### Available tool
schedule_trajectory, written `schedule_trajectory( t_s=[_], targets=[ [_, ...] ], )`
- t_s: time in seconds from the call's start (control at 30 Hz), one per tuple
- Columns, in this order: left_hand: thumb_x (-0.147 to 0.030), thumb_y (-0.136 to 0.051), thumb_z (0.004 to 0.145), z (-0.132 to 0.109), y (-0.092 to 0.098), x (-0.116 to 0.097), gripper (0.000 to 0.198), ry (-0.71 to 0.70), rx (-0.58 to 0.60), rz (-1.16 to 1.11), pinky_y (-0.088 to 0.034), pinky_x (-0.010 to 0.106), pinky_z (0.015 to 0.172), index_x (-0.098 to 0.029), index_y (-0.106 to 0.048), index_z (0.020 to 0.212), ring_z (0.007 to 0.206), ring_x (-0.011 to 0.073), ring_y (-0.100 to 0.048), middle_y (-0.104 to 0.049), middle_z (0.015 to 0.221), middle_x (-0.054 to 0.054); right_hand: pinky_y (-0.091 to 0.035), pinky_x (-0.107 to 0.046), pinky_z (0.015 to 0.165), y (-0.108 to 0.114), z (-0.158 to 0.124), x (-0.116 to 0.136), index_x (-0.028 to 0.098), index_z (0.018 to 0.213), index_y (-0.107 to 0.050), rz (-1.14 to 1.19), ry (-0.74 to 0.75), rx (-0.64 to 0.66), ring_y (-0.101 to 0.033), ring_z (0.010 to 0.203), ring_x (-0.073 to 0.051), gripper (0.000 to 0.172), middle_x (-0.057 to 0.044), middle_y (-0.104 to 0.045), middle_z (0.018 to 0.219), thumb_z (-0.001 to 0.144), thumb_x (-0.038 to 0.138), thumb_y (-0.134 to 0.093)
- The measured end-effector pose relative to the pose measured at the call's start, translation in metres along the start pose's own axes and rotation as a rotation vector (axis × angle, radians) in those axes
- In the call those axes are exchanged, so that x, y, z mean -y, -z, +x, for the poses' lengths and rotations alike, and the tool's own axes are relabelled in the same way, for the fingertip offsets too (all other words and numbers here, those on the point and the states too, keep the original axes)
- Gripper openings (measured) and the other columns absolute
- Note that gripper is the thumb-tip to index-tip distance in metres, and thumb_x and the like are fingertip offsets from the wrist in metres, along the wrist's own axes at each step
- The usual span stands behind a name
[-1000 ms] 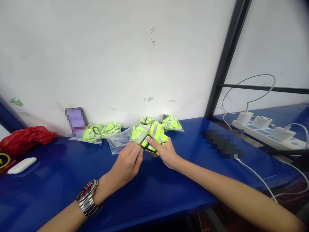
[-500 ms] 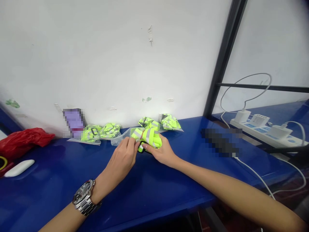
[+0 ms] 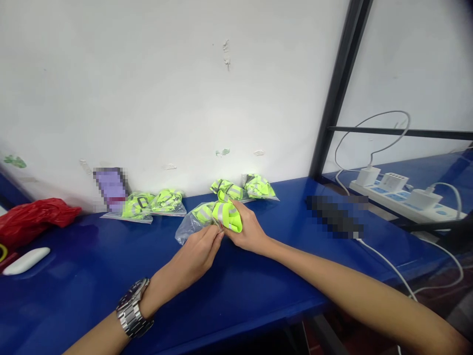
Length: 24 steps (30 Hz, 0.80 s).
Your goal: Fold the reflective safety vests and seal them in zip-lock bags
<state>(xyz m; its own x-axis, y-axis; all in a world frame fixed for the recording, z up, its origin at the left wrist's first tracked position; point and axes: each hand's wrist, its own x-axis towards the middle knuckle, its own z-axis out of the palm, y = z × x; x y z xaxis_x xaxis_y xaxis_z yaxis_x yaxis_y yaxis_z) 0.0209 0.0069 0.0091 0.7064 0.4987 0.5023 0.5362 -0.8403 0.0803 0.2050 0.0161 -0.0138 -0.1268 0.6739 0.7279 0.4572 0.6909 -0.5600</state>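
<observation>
A folded neon-yellow reflective vest point(image 3: 226, 217) with grey stripes is partly inside a clear plastic zip bag point(image 3: 185, 231). My right hand point(image 3: 248, 229) wraps round the vest's near end, which sticks out of the bag. At the bag's mouth, my left hand point(image 3: 203, 246) is closed in a pinch on the bag's edge, just below the vest. The tips of my right fingers are hidden behind the fabric. Along the wall lie more bagged vests: two at the left, a left one point(image 3: 137, 204) and its neighbour point(image 3: 168, 201), and two at the right, one point(image 3: 226, 189) beside another point(image 3: 259, 186).
The blue table point(image 3: 111, 256) meets a white wall. A phone-like object point(image 3: 111, 185), blurred, leans there. At the left lie a red plastic bag point(image 3: 40, 217) and a white rounded object point(image 3: 27, 260). On the right are a blurred black object point(image 3: 332, 214), a cable and a power strip point(image 3: 402, 199).
More of the vest is now inside the bag. My left hand has shifted slightly right and down along the bag's mouth, and the bag's end has swung lower. The view has shifted slightly.
</observation>
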Motion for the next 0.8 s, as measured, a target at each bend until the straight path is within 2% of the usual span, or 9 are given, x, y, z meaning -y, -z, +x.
schedule_trajectory(
  t_s=[0.07,0.13,0.2,0.27,0.33,0.4,0.53,0.67,0.8],
  targets=[
    [-0.031,-0.042,0.097,0.002,0.011,0.004,0.022,-0.065,-0.076,0.184,-0.045,0.029,0.060,-0.018,-0.050,0.081,0.064,0.0165,-0.056,-0.058,0.071,0.003,-0.048,-0.037,0.085,0.003,0.002,-0.002,0.018,0.113,-0.054,0.034,-0.033,0.004,-0.061,0.094,-0.024,0.041,-0.010,-0.065,0.105,0.079,0.036,-0.066],
    [-0.040,-0.054,0.090,0.003,0.020,0.010,0.027,-0.081,-0.196,0.389,-0.050,0.039,0.071,-0.014,-0.055,0.096,0.081,0.0262,-0.061,-0.063,0.088,0.012,-0.050,-0.036,0.081,0.004,0.003,-0.001,0.019,0.108,-0.056,0.107,-0.094,0.002,-0.062,0.087,-0.023,0.037,-0.008,-0.067,0.099,0.079,0.037,-0.068],
    [-0.042,-0.063,0.082,0.004,0.023,0.015,0.055,-0.063,-0.232,0.528,-0.047,0.052,0.087,-0.007,-0.049,0.122,0.107,0.0391,-0.056,-0.058,0.116,0.025,-0.051,-0.035,0.079,0.002,0.003,0.002,0.019,0.105,-0.058,0.209,-0.171,-0.017,-0.062,0.083,-0.021,0.036,-0.006,-0.068,0.095,0.077,0.038,-0.070],
    [-0.034,-0.066,0.078,0.004,0.021,0.019,0.074,-0.052,-0.174,0.582,-0.041,0.058,0.097,-0.004,-0.035,0.138,0.122,0.0450,-0.046,-0.046,0.134,0.030,-0.053,-0.033,0.073,-0.002,0.003,0.006,0.019,0.103,-0.060,0.326,-0.270,-0.038,-0.062,0.078,-0.020,0.037,-0.005,-0.069,0.092,0.074,0.039,-0.073],
    [-0.023,-0.061,0.076,0.005,0.016,0.022,0.075,-0.063,-0.129,0.588,-0.038,0.059,0.102,-0.002,-0.030,0.141,0.126,0.0442,-0.044,-0.045,0.136,0.030,-0.055,-0.031,0.062,-0.006,0.001,0.011,0.018,0.100,-0.063,0.459,-0.384,-0.004,-0.061,0.068,-0.017,0.037,-0.004,-0.068,0.086,0.074,0.043,-0.072],
    [-0.018,-0.056,0.075,0.006,0.012,0.025,0.071,-0.095,-0.152,0.580,-0.040,0.058,0.101,0.000,-0.031,0.140,0.122,0.0421,-0.049,-0.051,0.130,0.030,-0.054,-0.029,0.050,-0.009,-0.002,0.017,0.016,0.096,-0.064,0.585,-0.466,0.068,-0.058,0.059,-0.015,0.037,-0.003,-0.065,0.077,0.076,0.046,-0.070],
    [-0.019,-0.050,0.076,0.004,0.010,0.029,0.064,-0.196,-0.210,0.504,-0.048,0.053,0.093,0.001,-0.035,0.136,0.113,0.0388,-0.055,-0.057,0.120,0.028,-0.051,-0.027,0.043,-0.010,-0.010,0.024,0.015,0.088,-0.063,0.629,-0.462,0.154,-0.054,0.049,-0.013,0.034,-0.001,-0.061,0.068,0.078,0.047,-0.067],
    [-0.014,-0.047,0.076,-0.001,0.009,0.028,0.065,-0.252,-0.194,0.451,-0.049,0.052,0.092,0.001,-0.032,0.137,0.111,0.0372,-0.055,-0.057,0.119,0.027,-0.048,-0.025,0.051,-0.009,-0.012,0.025,0.016,0.080,-0.059,0.490,-0.370,0.172,-0.052,0.056,-0.012,0.029,0.001,-0.058,0.068,0.079,0.044,-0.067],
    [-0.015,-0.046,0.079,-0.003,0.003,0.026,0.069,-0.258,-0.213,0.413,-0.047,0.053,0.095,-0.003,-0.024,0.143,0.114,0.0368,-0.053,-0.054,0.122,0.026,-0.048,-0.026,0.065,-0.006,-0.008,0.023,0.018,0.091,-0.060,0.381,-0.280,0.156,-0.053,0.071,-0.014,0.029,-0.001,-0.061,0.081,0.076,0.040,-0.070]
  ],
)
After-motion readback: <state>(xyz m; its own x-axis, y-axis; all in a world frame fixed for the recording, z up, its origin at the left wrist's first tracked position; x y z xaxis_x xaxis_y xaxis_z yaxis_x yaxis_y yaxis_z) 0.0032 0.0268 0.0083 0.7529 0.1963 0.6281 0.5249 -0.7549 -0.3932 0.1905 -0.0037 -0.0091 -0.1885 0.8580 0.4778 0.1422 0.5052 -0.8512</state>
